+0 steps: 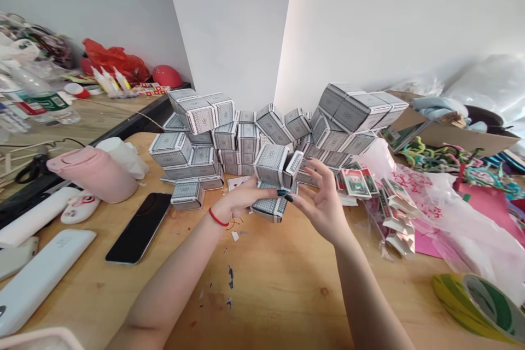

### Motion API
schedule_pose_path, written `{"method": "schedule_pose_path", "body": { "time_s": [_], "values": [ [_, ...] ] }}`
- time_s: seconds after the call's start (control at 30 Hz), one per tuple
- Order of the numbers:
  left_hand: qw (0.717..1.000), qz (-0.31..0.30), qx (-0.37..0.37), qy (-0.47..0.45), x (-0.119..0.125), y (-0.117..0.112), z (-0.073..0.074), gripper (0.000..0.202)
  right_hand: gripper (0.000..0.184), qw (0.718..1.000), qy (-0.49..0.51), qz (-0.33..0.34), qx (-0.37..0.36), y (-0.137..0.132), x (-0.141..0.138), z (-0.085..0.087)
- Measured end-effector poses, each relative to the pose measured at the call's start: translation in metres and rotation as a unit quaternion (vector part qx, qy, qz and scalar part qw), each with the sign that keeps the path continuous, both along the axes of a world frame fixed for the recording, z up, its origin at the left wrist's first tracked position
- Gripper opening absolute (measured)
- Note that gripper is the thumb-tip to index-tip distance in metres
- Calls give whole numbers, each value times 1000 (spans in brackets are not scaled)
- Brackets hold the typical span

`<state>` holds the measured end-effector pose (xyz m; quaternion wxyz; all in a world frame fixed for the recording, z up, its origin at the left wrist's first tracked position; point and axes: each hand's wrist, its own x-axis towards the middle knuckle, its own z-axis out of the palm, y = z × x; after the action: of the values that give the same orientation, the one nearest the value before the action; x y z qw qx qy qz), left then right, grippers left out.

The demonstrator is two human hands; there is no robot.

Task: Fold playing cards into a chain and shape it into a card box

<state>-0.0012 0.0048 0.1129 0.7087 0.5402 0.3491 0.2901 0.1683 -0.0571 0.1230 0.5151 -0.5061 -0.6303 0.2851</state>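
In the middle of the head view, my left hand is closed around a block made of grey-backed playing cards, with the thumb along its lower side. Another grey card block shows just below that thumb. At the right end of the held block is an upright card piece. My right hand is beside this end, fingers spread and curved; whether a fingertip touches the card is unclear. Behind both hands stands a stacked structure of similar card blocks, partly hidden by the held one.
Left are a black phone, a white power bank and a pink tumbler. Right are red card boxes, opened cartons, plastic bags and a tape roll. Paper scraps lie in front.
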Motion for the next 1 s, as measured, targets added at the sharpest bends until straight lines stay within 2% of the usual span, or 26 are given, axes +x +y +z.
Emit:
{"method": "schedule_pose_path", "body": {
  "time_s": [0.1,0.17,0.27,0.4,0.47,0.73,1.0],
  "values": [
    [999,-23,37,11,2,-2,-2,64,38,996,-83,-16,16,-3,1,4],
    [998,-36,45,19,1,-3,-1,64,31,995,-95,-14,18,-4,1,3],
    [996,-36,68,37,0,-4,0,62,31,994,-109,-15,18,-3,2,2],
    [985,-9,166,38,-2,-2,0,73,32,993,-121,5,-17,-2,1,1],
    [983,3,184,19,-4,0,-2,71,32,992,-117,23,-32,-2,1,1],
    [990,8,136,-44,-9,8,-10,36,29,993,-89,61,-56,-3,0,0],
    [994,41,94,-44,-11,11,-13,36,23,996,-44,45,-61,-1,2,-5]
  ]
}}
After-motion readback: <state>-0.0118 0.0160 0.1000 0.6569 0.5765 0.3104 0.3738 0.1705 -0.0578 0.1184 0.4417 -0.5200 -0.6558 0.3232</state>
